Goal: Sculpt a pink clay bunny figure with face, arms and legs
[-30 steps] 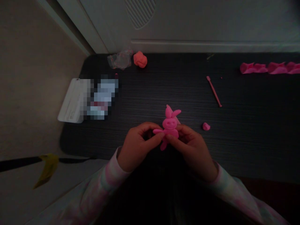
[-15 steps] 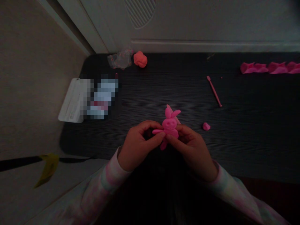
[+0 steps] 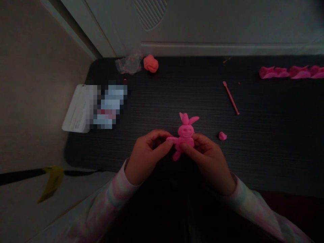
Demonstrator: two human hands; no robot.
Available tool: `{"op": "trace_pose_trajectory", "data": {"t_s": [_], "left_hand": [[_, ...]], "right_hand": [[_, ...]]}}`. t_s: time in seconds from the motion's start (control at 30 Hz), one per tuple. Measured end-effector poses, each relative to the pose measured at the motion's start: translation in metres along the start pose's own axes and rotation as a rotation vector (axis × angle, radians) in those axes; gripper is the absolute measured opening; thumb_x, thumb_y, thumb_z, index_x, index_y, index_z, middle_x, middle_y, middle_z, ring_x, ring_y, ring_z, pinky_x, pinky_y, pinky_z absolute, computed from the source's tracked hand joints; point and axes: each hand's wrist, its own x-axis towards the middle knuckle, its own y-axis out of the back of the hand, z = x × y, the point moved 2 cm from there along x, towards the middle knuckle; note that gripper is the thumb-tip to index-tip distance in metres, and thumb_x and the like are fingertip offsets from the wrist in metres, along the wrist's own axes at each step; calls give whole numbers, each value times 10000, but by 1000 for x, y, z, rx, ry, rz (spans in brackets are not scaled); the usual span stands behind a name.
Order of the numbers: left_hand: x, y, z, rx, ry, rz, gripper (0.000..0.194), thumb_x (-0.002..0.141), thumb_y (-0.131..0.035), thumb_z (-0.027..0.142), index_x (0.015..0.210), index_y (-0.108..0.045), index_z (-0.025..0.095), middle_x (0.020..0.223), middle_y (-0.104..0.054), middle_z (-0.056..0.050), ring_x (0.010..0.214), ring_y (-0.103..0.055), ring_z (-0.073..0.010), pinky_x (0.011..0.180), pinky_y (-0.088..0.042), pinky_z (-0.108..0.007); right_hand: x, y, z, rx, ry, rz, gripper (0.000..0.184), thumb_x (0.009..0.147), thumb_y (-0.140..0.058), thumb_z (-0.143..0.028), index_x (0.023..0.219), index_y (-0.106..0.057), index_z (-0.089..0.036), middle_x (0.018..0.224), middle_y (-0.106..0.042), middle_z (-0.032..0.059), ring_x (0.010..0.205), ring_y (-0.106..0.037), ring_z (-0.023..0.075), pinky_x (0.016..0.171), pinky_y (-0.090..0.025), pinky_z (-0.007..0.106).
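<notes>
A pink clay rabbit figure (image 3: 186,131) with long ears is held up between my hands, over the near part of the dark table. My right hand (image 3: 211,157) pinches its body, thumb on the front and fingers behind. With thumb and fingertips, my left hand (image 3: 149,155) grips the figure's arm, which sticks out to the left. Behind the ears shows the tip of a pale pink piece (image 3: 181,115), mostly hidden by the figure. To the right of my right hand lies a small pink clay lump (image 3: 222,136).
A pink modelling tool (image 3: 231,98) lies right of the middle. Frilled pink strips (image 3: 291,72) lie at the far right. An orange clay lump (image 3: 151,63) sits beside a crumpled clear wrapper (image 3: 129,64) at the back. On the left are a white case (image 3: 77,109) and a blurred-out rectangular item (image 3: 112,103).
The rabbit figure has turned and shifted slightly right, its head more upright. My left hand has slid left from its body to the arm. The pale piece behind is more covered.
</notes>
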Motion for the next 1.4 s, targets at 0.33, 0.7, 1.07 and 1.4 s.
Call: {"op": "trace_pose_trajectory", "data": {"t_s": [0.33,0.7,1.07,1.4], "left_hand": [[0,-1,-2,113,-22,-3,141,704,-585,289,759,-615,162,736,-629,0,684,-572,-124,614,-435,-229],[1,19,13,484,-487,-102,268,673,-648,219,932,-589,180,973,-586,-41,907,-529,-145,754,-431,-254],[6,18,18,665,-730,-122,116,727,-598,213,831,-626,170,829,-619,-26,848,-537,-125,778,-431,-250],[6,22,14,447,-373,-91,96,713,-603,256,765,-620,178,798,-627,-15,832,-554,-141,776,-428,-272]], "right_hand": [[0,1,1,18,-5,4,115,703,-637,-214,815,-618,-221,740,-648,-47,664,-573,57,634,-440,173],[2,1,1,47,-48,-17,119,706,-632,-243,824,-627,-236,748,-642,-45,652,-552,63,614,-420,187],[1,1,0,39,-33,-35,139,693,-642,-221,831,-629,-228,772,-648,-47,673,-564,54,643,-437,172],[0,-1,-3,28,-13,-23,122,692,-633,-196,811,-613,-211,709,-635,-44,619,-571,64,604,-451,184]]}}
